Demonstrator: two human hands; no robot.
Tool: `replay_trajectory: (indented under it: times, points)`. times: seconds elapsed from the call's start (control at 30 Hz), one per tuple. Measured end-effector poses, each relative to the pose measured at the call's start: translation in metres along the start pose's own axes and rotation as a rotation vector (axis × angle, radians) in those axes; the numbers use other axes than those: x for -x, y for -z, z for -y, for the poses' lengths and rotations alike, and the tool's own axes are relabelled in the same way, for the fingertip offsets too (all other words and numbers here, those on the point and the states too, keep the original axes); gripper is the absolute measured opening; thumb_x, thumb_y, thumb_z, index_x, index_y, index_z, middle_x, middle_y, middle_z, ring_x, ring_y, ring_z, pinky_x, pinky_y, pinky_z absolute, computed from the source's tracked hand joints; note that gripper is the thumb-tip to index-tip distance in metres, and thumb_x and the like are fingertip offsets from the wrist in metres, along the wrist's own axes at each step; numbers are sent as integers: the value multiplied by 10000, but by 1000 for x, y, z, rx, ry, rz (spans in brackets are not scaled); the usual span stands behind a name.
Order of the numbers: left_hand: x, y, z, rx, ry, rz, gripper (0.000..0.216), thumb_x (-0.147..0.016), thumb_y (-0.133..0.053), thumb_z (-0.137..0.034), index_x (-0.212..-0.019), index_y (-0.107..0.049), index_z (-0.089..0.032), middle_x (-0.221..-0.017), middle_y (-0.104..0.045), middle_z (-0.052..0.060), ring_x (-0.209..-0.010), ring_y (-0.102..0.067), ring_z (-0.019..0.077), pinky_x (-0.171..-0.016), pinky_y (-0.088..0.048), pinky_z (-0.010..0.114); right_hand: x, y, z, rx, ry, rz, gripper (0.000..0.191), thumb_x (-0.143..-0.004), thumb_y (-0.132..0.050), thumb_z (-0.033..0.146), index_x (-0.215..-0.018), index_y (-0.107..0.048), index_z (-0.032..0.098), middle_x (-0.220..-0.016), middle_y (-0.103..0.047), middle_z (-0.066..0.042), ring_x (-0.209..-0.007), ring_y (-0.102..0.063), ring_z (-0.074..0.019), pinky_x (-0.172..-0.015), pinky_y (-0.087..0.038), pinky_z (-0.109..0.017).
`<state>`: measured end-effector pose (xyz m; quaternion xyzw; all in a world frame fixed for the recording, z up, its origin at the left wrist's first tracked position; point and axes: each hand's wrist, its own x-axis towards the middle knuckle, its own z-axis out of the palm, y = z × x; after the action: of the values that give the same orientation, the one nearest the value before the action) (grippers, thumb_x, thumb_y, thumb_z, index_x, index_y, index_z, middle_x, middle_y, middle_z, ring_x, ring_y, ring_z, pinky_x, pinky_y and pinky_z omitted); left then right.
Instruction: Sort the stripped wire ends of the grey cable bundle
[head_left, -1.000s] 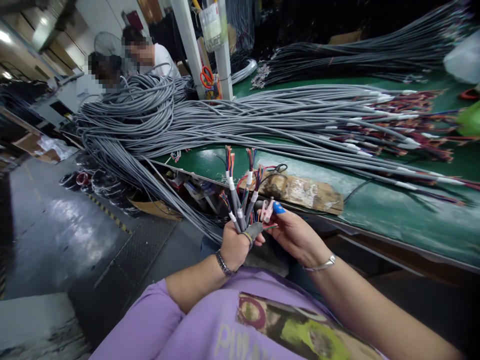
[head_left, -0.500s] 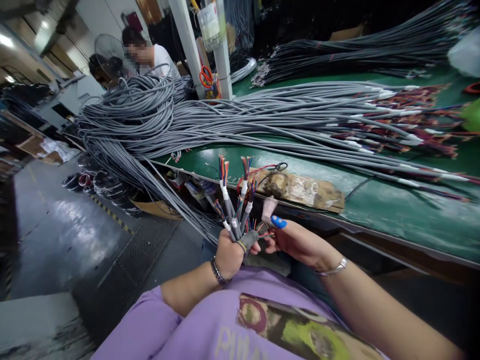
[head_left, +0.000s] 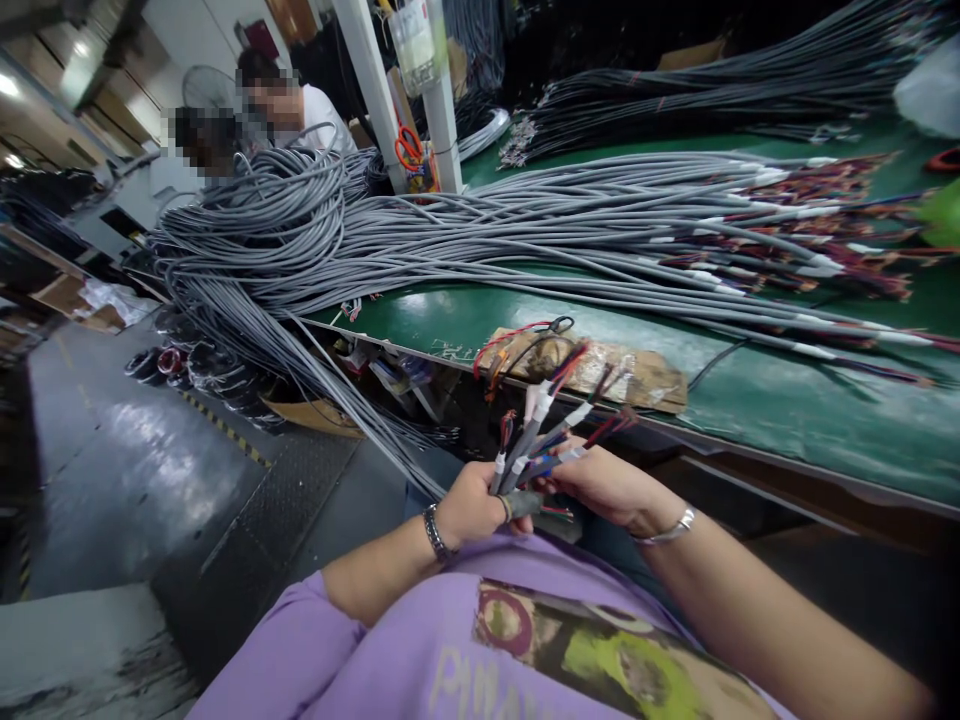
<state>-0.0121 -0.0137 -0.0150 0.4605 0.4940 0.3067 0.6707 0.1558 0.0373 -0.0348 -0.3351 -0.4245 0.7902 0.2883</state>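
1. Before us runs a long green workbench [head_left: 787, 410], its front edge slanting from the upper left toward the lower right

2. Across it lies a great sheaf of grey cables [head_left: 525, 225], coiled in a heap at the left end and fanned out at the right into white-sleeved ends with coloured wires; a second, darker bundle [head_left: 712, 95] lies behind it

3. At the bench's far left a white post [head_left: 442, 110] rises, with orange-handled scissors [head_left: 409, 150] hanging by it; two people sit beyond the heap

4. Near the front edge rests a worn piece of cardboard [head_left: 637, 375], with loose red and black leads looped on it

5. Our two forearms come up from the purple shirt [head_left: 390, 650] and meet just below the bench edge, each wrist wearing a metal bracelet

6. Our left hand [head_left: 469, 505] is clenched into a fist round a handful of short cable ends [head_left: 536, 440], the thumb in a grey finger cot pressed over them; the ends tilt up and to the right, well clear of the bench

7. Our right hand [head_left: 607, 485] lies palm up just beside the left, its fingers curled beneath the splayed tips and touching them; motion blur keeps us from telling whether it pinches one end or merely supports them
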Motion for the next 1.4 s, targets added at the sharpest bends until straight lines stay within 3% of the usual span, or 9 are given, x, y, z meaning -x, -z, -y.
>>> replay_trajectory:
  times: [0.13, 0.3, 0.47, 0.63, 0.87, 1.13, 1.4]
  points:
    - [-4, 2, 5, 100, -135, -175, 402, -672, -749, -488, -588, -601, -123, -506, -599, 26, -444, -531, 104, -497, -464, 236, 6, 9, -4, -233, -25, -113, 382, -630, -817, 495, -683, -615, 175, -634, -599, 3, -573, -544, -119, -603, -490, -288]
    - [-10, 2, 6, 201, -194, -328, 353, -667, -768, -446, -643, -607, -133, -492, -599, 9, -441, -539, 104, -479, -442, 217, 15, 0, -9, -196, -45, -55, 442, -570, -862, 484, -803, -639, 181, -667, -575, 27, -544, -497, -94, -584, -514, -305]
    - [-10, 3, 7, 176, -188, -277, 361, -671, -762, -461, -633, -619, -132, -503, -606, 16, -456, -542, 111, -490, -443, 225, 10, -17, -14, -32, 82, -150, 389, -663, -800, 494, -721, -587, 174, -586, -578, 22, -523, -474, -89, -543, -421, -250]
    - [-3, 9, 8, 48, -170, -111, 408, -653, -760, -498, -569, -643, -116, -536, -623, 49, -496, -556, 126, -540, -473, 255, 4, -25, -9, 58, 95, -66, 374, -734, -723, 517, -764, -587, 171, -551, -625, -8, -491, -475, -104, -503, -330, -250]
    - [-6, 6, 7, 167, -188, -312, 416, -662, -752, -508, -553, -637, -123, -506, -610, 38, -463, -532, 109, -502, -441, 239, 1, -28, -3, 88, 129, -177, 410, -671, -754, 545, -663, -555, 186, -510, -522, 30, -471, -399, -94, -481, -306, -255]
    - [-12, 4, 5, 224, -218, -433, 410, -679, -742, -478, -509, -614, -127, -463, -586, 30, -433, -519, 102, -486, -430, 232, -2, -23, -14, 22, 116, -253, 407, -639, -791, 526, -657, -573, 183, -538, -484, 36, -507, -403, -103, -524, -374, -272]
    - [-13, 7, 7, 273, -235, -419, 378, -674, -754, -441, -531, -608, -123, -481, -587, 20, -443, -522, 94, -480, -428, 222, -1, -19, -16, -186, 76, -182, 359, -640, -817, 449, -629, -581, 179, -563, -506, 27, -531, -422, -102, -549, -410, -264]
